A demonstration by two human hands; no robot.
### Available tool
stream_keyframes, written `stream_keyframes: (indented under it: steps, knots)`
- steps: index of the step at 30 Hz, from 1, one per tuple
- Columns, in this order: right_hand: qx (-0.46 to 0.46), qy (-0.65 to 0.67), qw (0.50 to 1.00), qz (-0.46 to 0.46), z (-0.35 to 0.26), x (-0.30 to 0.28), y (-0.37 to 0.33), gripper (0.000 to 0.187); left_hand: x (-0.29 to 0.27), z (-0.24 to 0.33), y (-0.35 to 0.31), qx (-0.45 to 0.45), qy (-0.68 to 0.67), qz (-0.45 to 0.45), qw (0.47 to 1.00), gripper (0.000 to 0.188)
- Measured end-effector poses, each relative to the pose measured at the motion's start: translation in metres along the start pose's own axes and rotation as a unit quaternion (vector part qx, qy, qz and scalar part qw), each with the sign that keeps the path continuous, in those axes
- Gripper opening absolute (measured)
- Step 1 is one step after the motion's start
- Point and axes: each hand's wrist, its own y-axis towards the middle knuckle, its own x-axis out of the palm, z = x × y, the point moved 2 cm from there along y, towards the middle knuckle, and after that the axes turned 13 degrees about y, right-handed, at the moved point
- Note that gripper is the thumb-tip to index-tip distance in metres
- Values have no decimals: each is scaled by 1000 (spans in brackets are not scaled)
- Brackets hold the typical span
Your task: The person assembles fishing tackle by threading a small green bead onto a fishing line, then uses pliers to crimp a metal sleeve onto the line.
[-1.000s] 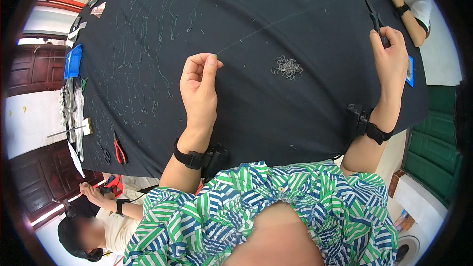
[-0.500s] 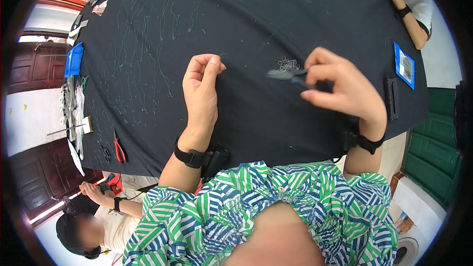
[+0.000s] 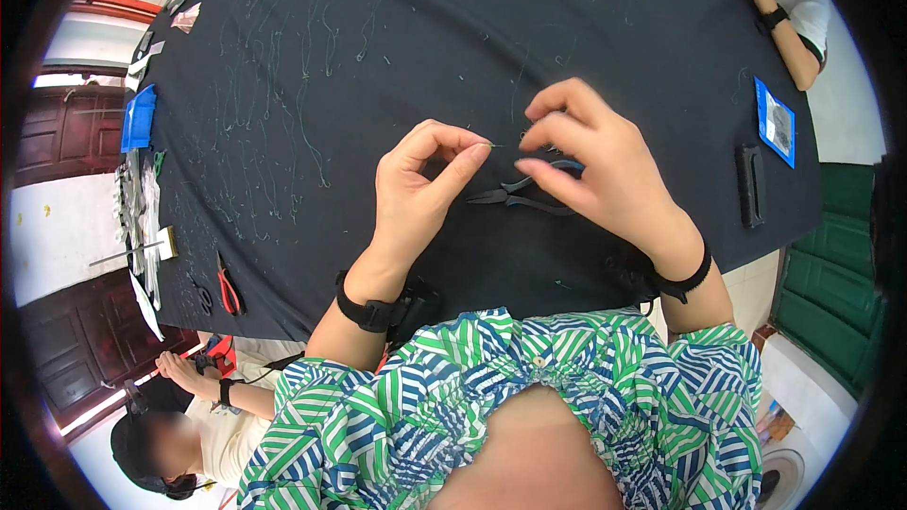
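My left hand (image 3: 416, 179) is closed, with thumb and forefinger pinching a thin green line (image 3: 498, 145) whose short end sticks out past the fingertips. Close by on its right, my right hand (image 3: 614, 170) hovers with fingers curved and apart, holding nothing. Below the right fingers, a pair of pliers (image 3: 489, 196) with dark jaws and blue-grey handles lies on the black cloth (image 3: 491, 264), jaws toward the left. Small wire pieces lie behind the right fingers, mostly hidden by them.
Several green lines (image 3: 307, 123) are spread over the cloth at the left. Red-handled pliers (image 3: 228, 288) and black scissors (image 3: 202, 297) lie near the left edge. A blue packet (image 3: 775, 123) and a black case (image 3: 750, 186) are at the right. Other people sit at lower left and upper right.
My right hand has let go of the pliers, which now lie on the cloth, and its fingers have opened. My left hand has moved right, toward it, still pinching.
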Motion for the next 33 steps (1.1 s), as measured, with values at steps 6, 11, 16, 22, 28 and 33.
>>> stream_keyframes:
  steps: [6,11,16,22,28,33]
  knots:
    - [224,326,917,-51,-3,12,0,31,2,2,-3,44,48,-34,997,7]
    - [145,248,957,-46,9,14,-2,16,3,5,-2,67,68,-41,995,8]
    - [147,203,967,-31,5,10,1,12,4,2,-3,64,62,-45,995,9]
    - [147,167,974,-34,1,9,1,12,5,-1,-3,53,52,-59,995,10]
    - [140,136,980,-29,4,8,0,12,5,-2,-3,54,58,-85,993,7]
    - [139,125,981,-42,6,9,0,12,5,-2,-3,55,54,-85,993,7]
